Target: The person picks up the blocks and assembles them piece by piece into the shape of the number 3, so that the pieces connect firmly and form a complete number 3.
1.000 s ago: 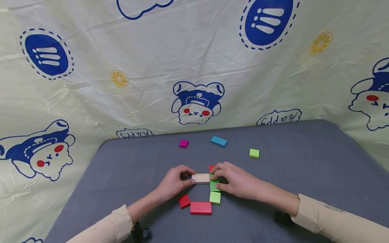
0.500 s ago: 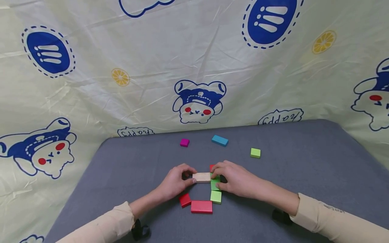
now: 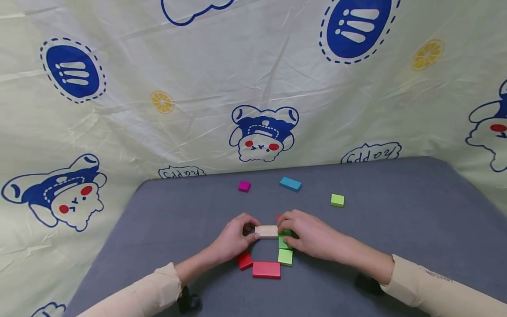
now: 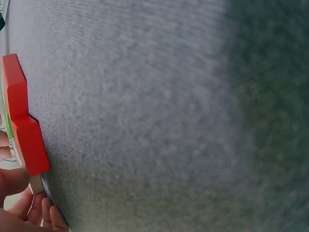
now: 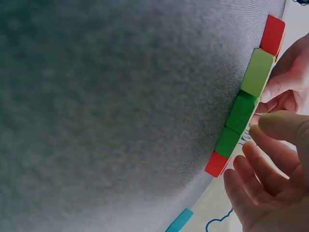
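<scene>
My left hand (image 3: 233, 237) pinches the left end of a plain wooden block (image 3: 267, 232) between thumb and fingers. The block lies across the top of an outline of blocks. My right hand (image 3: 313, 233) bends its thumb and index finger around a green block (image 5: 243, 112) at the wooden block's right end; the grip is partly hidden. A second green block (image 5: 228, 142) touches it, with a light green block (image 3: 285, 257) in the same column. A red block (image 5: 217, 164) at the column's far end is mostly covered by the right hand in the head view.
A long red block (image 3: 266, 270) and a tilted red block (image 3: 244, 260) form the near side. Farther back on the grey table (image 3: 178, 211) lie a magenta block (image 3: 244, 186), a blue block (image 3: 291, 184) and a loose light green block (image 3: 337, 200). A printed curtain (image 3: 198, 66) hangs behind.
The whole head view has shifted slightly, so everything appears a little farther right. Both hands stay at the same blocks, and the blocks keep their arrangement.
</scene>
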Demonstrator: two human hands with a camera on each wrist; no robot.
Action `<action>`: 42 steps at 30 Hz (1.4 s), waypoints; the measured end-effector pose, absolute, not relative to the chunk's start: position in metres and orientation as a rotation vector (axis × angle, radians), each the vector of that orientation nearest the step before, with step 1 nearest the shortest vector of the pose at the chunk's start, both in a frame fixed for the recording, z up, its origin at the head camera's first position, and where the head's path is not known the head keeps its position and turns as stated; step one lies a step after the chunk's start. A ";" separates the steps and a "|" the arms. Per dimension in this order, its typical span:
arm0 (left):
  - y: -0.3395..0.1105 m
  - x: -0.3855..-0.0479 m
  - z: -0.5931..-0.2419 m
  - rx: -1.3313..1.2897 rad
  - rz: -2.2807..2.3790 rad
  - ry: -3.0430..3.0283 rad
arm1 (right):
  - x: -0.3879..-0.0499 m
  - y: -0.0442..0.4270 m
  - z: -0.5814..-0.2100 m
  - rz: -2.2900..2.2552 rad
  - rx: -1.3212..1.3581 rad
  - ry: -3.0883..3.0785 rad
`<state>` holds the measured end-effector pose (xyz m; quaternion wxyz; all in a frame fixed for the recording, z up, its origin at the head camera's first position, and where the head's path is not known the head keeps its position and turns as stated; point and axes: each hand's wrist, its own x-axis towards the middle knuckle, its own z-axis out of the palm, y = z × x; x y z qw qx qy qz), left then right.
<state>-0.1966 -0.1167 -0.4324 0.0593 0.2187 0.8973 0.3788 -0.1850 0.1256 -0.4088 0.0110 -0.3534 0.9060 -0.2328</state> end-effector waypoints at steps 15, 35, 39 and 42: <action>-0.116 -0.197 -0.434 0.676 1.128 2.741 | -0.176 0.155 -0.404 -0.716 -0.995 2.933; -0.118 -0.200 -0.434 0.622 1.129 2.717 | -0.204 0.213 -0.395 -0.805 -0.803 3.036; -0.118 -0.200 -0.435 0.621 1.122 2.715 | -0.211 0.222 -0.396 -0.778 -0.792 3.048; -0.118 -0.200 -0.435 0.622 1.126 2.717 | -0.216 0.228 -0.397 -0.761 -0.795 3.047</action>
